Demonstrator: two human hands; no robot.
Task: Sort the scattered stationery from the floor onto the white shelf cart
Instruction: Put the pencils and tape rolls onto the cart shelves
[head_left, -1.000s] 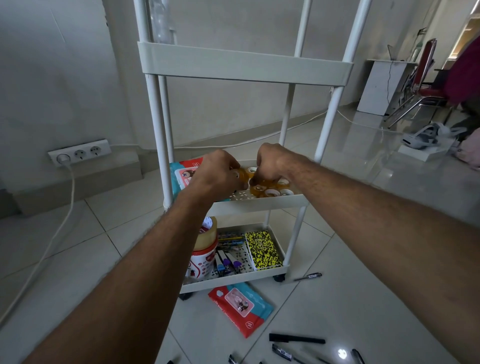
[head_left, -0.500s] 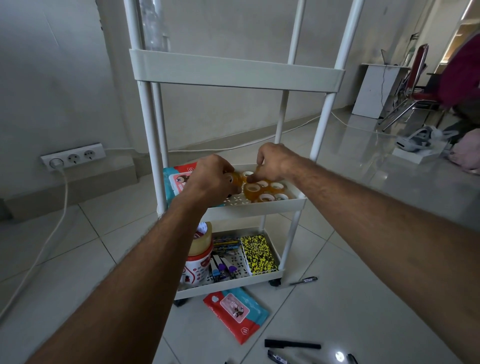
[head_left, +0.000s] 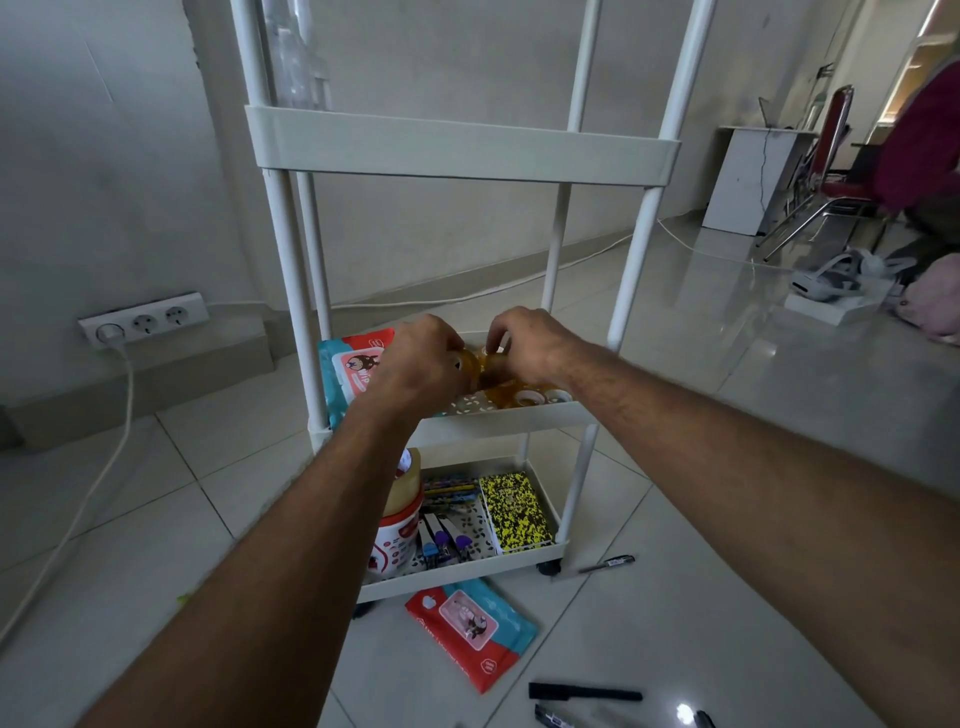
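1. A white shelf cart (head_left: 457, 156) is standing on pale glossy floor tiles (head_left: 727, 467) close to a grey wall; everything below is placed relative to this cart.
2. Left of the cart, a triple wall socket (head_left: 143, 322) is sitting low on the wall, with a white cable (head_left: 104, 467) trailing down across the tiles.
3. Far right of the cart, a red chair (head_left: 826, 171) and a white cabinet (head_left: 748, 182) are standing at the room's edge.
4. Over the cart's middle shelf, the left hand (head_left: 421, 364) is curling around an amber tape roll (head_left: 470, 366), while the right hand (head_left: 524, 343) is pinching down among more tape rolls (head_left: 535, 397); which roll its fingers are gripping is hidden.
5. A wipes pack (head_left: 348, 374) is lying at the left end of that shelf.
6. On the bottom shelf, a yellow-speckled notebook (head_left: 517, 512) is lying, partly hidden by the left forearm.
7. In front of the cart, a second wipes pack (head_left: 470, 631) and black pens (head_left: 584, 692) are lying on the tiles; some pens are being cut off by the lower edge.
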